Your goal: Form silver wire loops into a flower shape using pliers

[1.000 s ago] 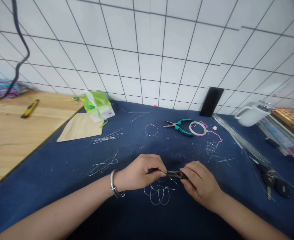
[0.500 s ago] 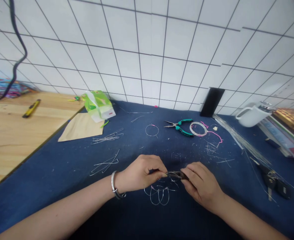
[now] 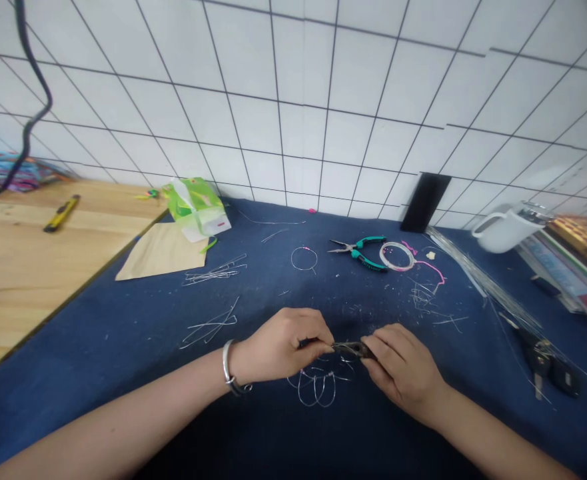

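Note:
Thumb and fingers of my left hand (image 3: 293,343) pinch a thin silver wire piece (image 3: 317,393) bent into several rounded loops, which hangs below the fingertips. My right hand (image 3: 406,367) is closed round dark pliers (image 3: 356,349). Their jaws point left and meet the wire close to my left fingertips; the handles are hidden in my palm. Exactly where the jaws bite is too small to make out. Beyond my hands a single wire ring (image 3: 304,259) with a small pink spot lies flat on the dark blue cloth (image 3: 263,283).
Teal-handled pliers (image 3: 360,251) lie beside a white ring (image 3: 397,256) with pink cord. Bent wires (image 3: 210,327) are at left, long wires (image 3: 488,280) and keys (image 3: 540,367) at right. A white mug (image 3: 506,230), green packet (image 3: 196,203) and yellow cutter (image 3: 62,213) stand farther out.
The looped wire below my left hand has shifted slightly left and up. The dark pliers have turned a little, showing more of their jaws. Both hands keep nearly the same place.

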Demonstrator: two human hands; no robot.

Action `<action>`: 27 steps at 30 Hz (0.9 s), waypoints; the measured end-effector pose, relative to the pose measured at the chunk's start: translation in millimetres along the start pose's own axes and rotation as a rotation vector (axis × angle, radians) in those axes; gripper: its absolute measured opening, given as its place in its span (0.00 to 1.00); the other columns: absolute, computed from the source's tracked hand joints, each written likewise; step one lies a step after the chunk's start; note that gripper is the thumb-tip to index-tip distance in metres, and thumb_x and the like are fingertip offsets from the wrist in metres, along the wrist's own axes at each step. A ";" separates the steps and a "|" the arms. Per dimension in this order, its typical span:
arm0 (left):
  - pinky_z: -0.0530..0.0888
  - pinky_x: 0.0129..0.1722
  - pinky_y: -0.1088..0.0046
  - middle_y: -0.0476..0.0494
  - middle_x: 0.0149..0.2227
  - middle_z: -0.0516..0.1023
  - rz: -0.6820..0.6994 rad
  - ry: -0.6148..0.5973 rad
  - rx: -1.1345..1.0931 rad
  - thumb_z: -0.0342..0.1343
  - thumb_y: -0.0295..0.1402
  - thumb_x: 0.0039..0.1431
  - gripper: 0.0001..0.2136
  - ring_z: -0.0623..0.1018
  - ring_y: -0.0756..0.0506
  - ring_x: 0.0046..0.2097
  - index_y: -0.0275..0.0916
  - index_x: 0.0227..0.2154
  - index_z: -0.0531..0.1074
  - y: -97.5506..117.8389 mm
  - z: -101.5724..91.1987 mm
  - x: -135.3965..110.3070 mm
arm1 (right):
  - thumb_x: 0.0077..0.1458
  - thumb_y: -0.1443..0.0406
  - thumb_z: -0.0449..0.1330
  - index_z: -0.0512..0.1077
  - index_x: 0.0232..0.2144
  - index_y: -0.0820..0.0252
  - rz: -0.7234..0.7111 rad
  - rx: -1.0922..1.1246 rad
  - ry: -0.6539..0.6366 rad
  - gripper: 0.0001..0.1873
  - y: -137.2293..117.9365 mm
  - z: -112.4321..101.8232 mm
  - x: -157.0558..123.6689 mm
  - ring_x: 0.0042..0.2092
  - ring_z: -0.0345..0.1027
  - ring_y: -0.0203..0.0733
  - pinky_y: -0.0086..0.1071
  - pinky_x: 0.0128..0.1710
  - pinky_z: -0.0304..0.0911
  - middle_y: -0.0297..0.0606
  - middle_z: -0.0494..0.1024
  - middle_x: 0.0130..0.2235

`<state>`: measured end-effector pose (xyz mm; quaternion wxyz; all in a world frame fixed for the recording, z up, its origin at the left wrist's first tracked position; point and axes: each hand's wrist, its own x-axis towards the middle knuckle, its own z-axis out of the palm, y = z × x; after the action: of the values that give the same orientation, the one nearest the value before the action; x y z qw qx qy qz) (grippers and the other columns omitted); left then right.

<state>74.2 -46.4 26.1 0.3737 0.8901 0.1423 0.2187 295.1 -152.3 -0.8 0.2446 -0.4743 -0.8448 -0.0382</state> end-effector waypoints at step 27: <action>0.68 0.28 0.78 0.48 0.27 0.71 -0.078 -0.502 -0.432 0.55 0.25 0.53 0.03 0.71 0.52 0.28 0.35 0.29 0.73 -13.0 -4.6 1.3 | 0.52 0.63 0.58 0.67 0.43 0.63 -0.366 -0.249 -0.059 0.16 3.1 -4.8 -5.4 0.39 0.62 0.44 0.40 0.33 0.63 0.40 0.71 0.36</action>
<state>71.8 -34.3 19.9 0.5852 0.8103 0.0300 0.0033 301.7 -156.3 0.4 0.1482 -0.3405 -0.9124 -0.1722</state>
